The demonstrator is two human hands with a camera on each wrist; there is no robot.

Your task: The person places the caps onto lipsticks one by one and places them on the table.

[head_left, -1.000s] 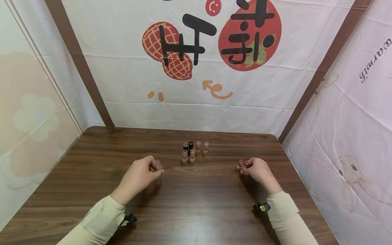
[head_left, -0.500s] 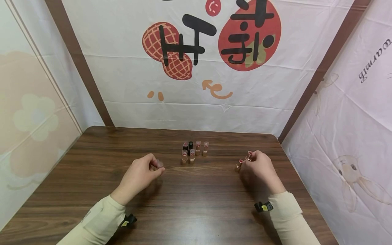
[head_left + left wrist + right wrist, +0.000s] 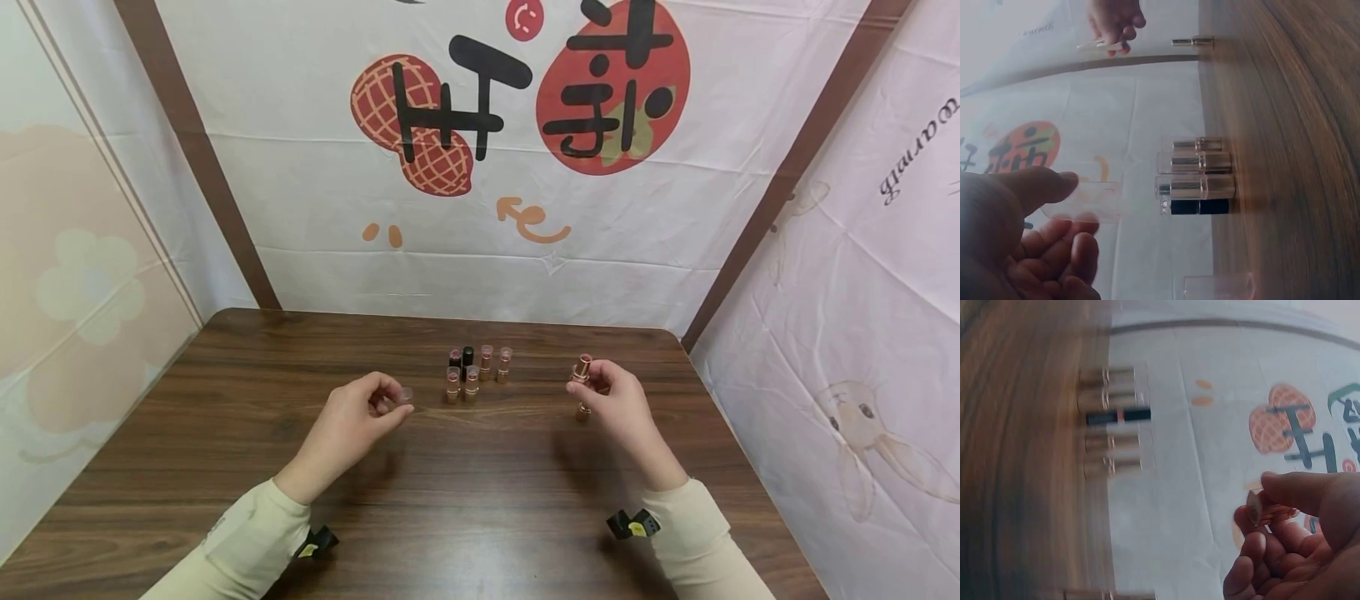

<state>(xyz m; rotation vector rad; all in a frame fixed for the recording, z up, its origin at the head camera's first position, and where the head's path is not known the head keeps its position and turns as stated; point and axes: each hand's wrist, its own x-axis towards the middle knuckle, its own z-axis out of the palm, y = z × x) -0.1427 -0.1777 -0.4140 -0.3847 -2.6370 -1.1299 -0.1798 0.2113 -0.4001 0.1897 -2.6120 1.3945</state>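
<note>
My left hand (image 3: 348, 429) pinches a clear lipstick cap (image 3: 1094, 201) between thumb and fingers, raised above the table. A second clear cap (image 3: 1219, 288) stands on the tabletop beneath that hand. On the other side, my right hand (image 3: 628, 412) pinches an uncapped lipstick (image 3: 581, 369), gold-coloured and off the table; its base (image 3: 1254, 509) faces the right wrist camera. Another uncapped lipstick (image 3: 583, 412) stands upright on the table just below, partly hidden by the right hand in the head view.
Between the hands, towards the back, stand several upright lipsticks: gold ones (image 3: 471, 386) under clear caps and black ones (image 3: 468, 358). The brown wooden table (image 3: 465, 500) ends at a printed white cloth wall (image 3: 480, 283).
My right hand has picked up one of the two uncapped lipsticks, then raised it and moved it left. My left hand has shifted slightly right with its cap.
</note>
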